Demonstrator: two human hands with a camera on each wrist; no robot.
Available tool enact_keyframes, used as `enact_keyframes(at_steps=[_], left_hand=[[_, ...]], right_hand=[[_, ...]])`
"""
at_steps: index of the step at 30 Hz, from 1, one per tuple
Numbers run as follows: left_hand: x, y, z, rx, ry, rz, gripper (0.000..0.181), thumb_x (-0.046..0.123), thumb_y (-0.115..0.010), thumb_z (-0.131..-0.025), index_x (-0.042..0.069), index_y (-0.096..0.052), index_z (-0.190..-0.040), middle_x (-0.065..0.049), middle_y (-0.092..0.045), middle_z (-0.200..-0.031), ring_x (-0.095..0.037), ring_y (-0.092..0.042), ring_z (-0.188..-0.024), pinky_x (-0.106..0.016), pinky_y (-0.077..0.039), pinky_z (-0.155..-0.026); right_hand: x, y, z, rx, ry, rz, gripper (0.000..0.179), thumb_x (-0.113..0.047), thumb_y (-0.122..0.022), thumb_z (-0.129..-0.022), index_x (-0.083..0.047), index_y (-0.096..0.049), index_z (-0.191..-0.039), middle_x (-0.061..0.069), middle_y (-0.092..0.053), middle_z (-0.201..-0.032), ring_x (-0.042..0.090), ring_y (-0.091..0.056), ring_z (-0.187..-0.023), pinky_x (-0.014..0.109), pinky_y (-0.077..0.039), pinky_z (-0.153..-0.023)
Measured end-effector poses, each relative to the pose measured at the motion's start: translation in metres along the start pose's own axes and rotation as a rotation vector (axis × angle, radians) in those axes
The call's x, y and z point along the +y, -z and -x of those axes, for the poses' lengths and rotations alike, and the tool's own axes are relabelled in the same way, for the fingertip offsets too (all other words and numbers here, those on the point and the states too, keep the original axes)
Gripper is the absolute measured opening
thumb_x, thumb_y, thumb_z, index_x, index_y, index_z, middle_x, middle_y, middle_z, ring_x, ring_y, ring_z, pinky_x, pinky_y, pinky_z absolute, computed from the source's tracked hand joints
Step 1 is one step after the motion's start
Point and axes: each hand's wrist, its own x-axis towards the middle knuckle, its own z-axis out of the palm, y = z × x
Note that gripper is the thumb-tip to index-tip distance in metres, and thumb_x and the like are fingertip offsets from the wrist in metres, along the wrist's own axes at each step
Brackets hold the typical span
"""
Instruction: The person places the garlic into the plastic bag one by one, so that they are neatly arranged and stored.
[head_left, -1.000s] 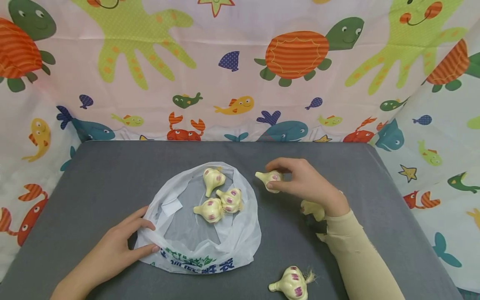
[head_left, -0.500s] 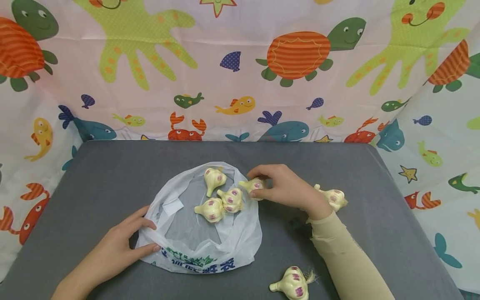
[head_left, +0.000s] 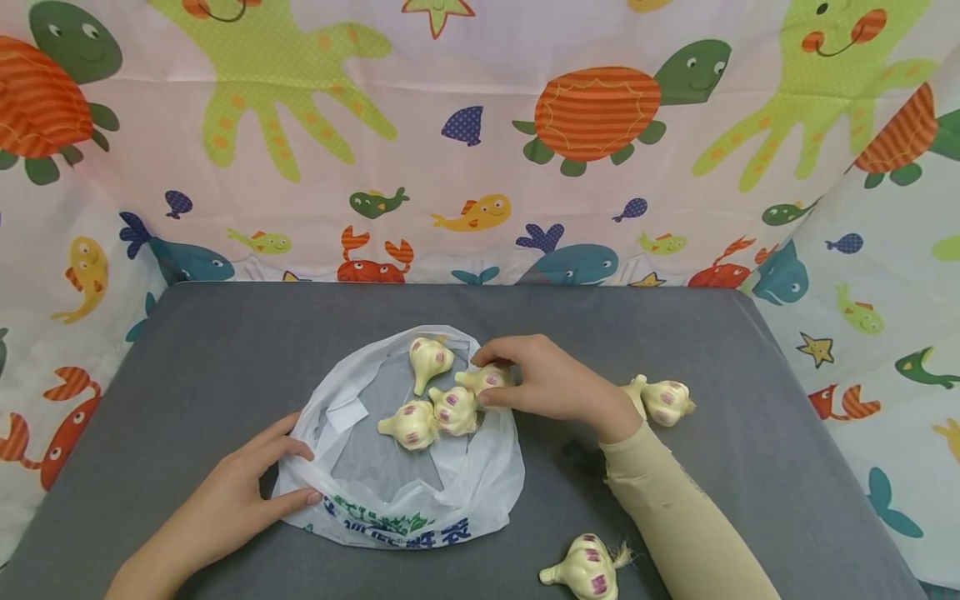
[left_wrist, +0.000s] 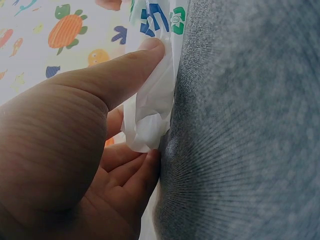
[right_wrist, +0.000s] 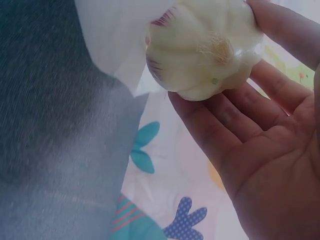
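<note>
A white plastic bag with green and blue print sits with its mouth spread wide on the grey table. My left hand holds its left side, thumb at the front and fingers around the edge; the left wrist view shows the bag's wall between them. My right hand grips a garlic bulb by thumb and fingertips, inside the bag's right rim. In the right wrist view, the root end of this garlic bulb faces me. Three other garlic bulbs, one of them a middle bulb, lie in the bag.
To the right, another garlic bulb lies on the grey table, with part of one more beside it behind my right wrist. Near the front edge rests a garlic bulb with stringy roots. A printed curtain stands behind the table.
My right hand has carried its garlic bulb leftward from the table into the bag's opening. Two bulbs in the bag have shifted slightly left and down. The left hand has stayed at the bag.
</note>
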Motion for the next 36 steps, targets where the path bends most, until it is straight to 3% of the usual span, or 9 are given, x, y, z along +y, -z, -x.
enact_keyframes(at_steps=[9, 12, 14, 17, 25, 34, 36], left_hand=[[-0.001, -0.001, 0.001, -0.012, 0.013, 0.006, 0.045, 0.042, -0.099, -0.081, 0.029, -0.07, -0.113, -0.014, -0.053, -0.162, -0.04, -0.06, -0.138, -0.064, -0.052, -0.104], [-0.001, -0.001, 0.001, 0.007, -0.003, 0.0, 0.044, 0.043, -0.098, -0.081, 0.032, -0.069, -0.112, -0.011, -0.055, -0.161, -0.036, -0.061, -0.137, -0.039, -0.052, -0.108], [-0.001, -0.002, 0.002, 0.022, -0.02, 0.004, 0.043, 0.043, -0.098, -0.082, 0.033, -0.069, -0.112, -0.01, -0.055, -0.161, -0.036, -0.061, -0.136, -0.019, -0.044, -0.107], [-0.001, -0.002, 0.003, 0.035, -0.034, 0.011, 0.043, 0.042, -0.098, -0.082, 0.034, -0.068, -0.112, -0.01, -0.056, -0.16, -0.036, -0.061, -0.136, -0.004, -0.028, -0.103], [0.0, 0.0, 0.003, 0.021, -0.016, -0.004, 0.043, 0.043, -0.097, -0.083, 0.033, -0.068, -0.113, -0.01, -0.055, -0.161, -0.035, -0.06, -0.137, -0.012, -0.036, -0.105], [0.0, 0.0, 0.002, 0.024, -0.02, 0.011, 0.043, 0.041, -0.098, -0.082, 0.033, -0.068, -0.113, -0.01, -0.055, -0.161, -0.036, -0.06, -0.137, -0.004, -0.026, -0.104], [0.001, 0.0, 0.002, 0.023, -0.021, 0.006, 0.043, 0.041, -0.098, -0.082, 0.033, -0.068, -0.113, -0.01, -0.055, -0.161, -0.037, -0.06, -0.137, -0.006, -0.029, -0.105]], right_hand=[[-0.005, -0.01, -0.008, -0.025, 0.017, -0.005, 0.039, -0.023, -0.088, -0.096, -0.008, -0.075, -0.13, -0.006, -0.074, -0.115, 0.012, -0.064, -0.1, 0.041, -0.059, -0.091], [-0.005, -0.013, -0.009, -0.028, 0.009, -0.006, 0.04, -0.024, -0.087, -0.096, -0.009, -0.075, -0.131, -0.006, -0.074, -0.117, 0.012, -0.064, -0.1, 0.039, -0.058, -0.092], [-0.004, -0.015, -0.009, -0.027, 0.002, -0.01, 0.04, -0.024, -0.087, -0.096, -0.009, -0.075, -0.131, -0.006, -0.074, -0.117, 0.011, -0.065, -0.101, 0.037, -0.058, -0.093], [-0.004, -0.018, -0.01, -0.024, 0.004, -0.021, 0.041, -0.024, -0.088, -0.096, -0.009, -0.075, -0.131, -0.006, -0.075, -0.118, 0.01, -0.065, -0.103, 0.038, -0.058, -0.095], [-0.006, -0.025, -0.013, -0.035, 0.051, -0.036, 0.039, -0.024, -0.088, -0.096, -0.008, -0.074, -0.129, -0.005, -0.074, -0.117, 0.01, -0.065, -0.103, 0.043, -0.057, -0.097], [-0.006, -0.031, -0.014, -0.051, 0.036, -0.043, 0.041, -0.022, -0.089, -0.095, -0.007, -0.074, -0.13, -0.004, -0.074, -0.119, 0.012, -0.065, -0.103, 0.045, -0.058, -0.096], [-0.004, -0.032, -0.015, -0.057, 0.029, -0.045, 0.042, -0.022, -0.089, -0.095, -0.007, -0.074, -0.131, -0.004, -0.074, -0.12, 0.013, -0.065, -0.103, 0.045, -0.058, -0.096]])
